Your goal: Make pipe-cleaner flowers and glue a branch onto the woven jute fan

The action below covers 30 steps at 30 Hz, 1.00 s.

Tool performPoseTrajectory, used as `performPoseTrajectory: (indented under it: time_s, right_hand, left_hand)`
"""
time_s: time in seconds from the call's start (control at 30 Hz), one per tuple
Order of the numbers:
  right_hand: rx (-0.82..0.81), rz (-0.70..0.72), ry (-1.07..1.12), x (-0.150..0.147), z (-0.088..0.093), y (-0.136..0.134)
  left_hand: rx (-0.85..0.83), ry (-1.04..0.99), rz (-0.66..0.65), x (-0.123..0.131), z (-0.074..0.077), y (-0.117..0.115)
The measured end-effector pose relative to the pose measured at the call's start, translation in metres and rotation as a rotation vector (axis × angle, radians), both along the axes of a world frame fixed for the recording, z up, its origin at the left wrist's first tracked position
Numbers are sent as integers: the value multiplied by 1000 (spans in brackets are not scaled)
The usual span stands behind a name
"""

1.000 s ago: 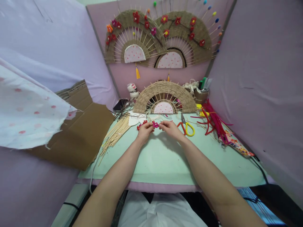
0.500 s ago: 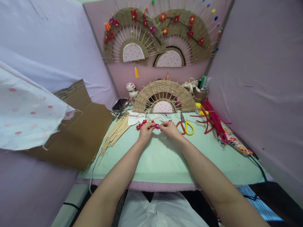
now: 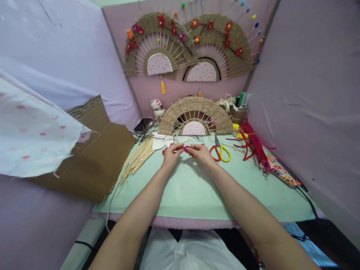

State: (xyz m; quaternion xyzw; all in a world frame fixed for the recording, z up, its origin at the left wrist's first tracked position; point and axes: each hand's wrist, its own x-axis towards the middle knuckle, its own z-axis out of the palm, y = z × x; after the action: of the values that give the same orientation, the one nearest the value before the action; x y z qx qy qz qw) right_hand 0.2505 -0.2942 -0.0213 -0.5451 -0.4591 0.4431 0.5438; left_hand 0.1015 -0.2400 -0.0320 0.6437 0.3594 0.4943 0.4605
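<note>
Between the fingertips of both hands is a small magenta pipe-cleaner flower (image 3: 186,149), partly covered by the fingers. My left hand (image 3: 172,155) pinches it from the left, and my right hand (image 3: 200,153) pinches it from the right. Red pipe-cleaner flowers (image 3: 164,151) lie on the table just behind my left hand, mostly hidden by it. To the right of my right hand rest scissors (image 3: 220,150) with one red and one yellow handle loop, blades pointing away. Behind both hands stands a woven half-round fan (image 3: 197,105) with a dotted fabric centre.
Thin bamboo sticks (image 3: 136,161) and a cardboard sheet (image 3: 98,161) lie left. Magenta and red pipe cleaners (image 3: 254,144) are heaped right, beside a floral strip (image 3: 281,170). Two decorated fans (image 3: 163,22) hang on the back panel. A pen holder (image 3: 238,112) stands at the back.
My left hand has shifted slightly left and now covers more of the red flowers. My fingers have closed further over the magenta flower. The view has tilted up a little.
</note>
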Motion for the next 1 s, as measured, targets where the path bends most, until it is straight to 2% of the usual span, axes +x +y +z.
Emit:
performPoseTrajectory:
  time_s: [0.07,0.2,0.23,0.3,0.47,0.6,0.77,0.87,1.0]
  right_hand:
    - [-4,-47,-32,1,0,0]
    - [15,-95,-95,2,-2,0]
    - [18,-96,-99,2,-3,0]
    - [26,-101,-114,0,-6,1]
    - [67,-98,-179,-9,-13,4]
    - [79,-28,-96,-20,-19,12]
    - [90,-2,-186,-20,-31,15]
    - [97,-7,-257,-14,-31,11]
    - [112,-21,-368,-10,-25,5]
  left_hand:
    - [15,-48,148,-12,9,8]
    - [43,-300,600,-47,23,30]
    - [28,-336,679,-54,24,34]
    - [-20,-351,747,-64,24,40]
    - [-49,-264,666,-62,18,40]
    - [-34,-149,633,-59,14,40]
    - [-56,188,476,-61,0,42]
    - [-21,368,400,-59,-7,39]
    - [101,569,481,-54,-9,32]
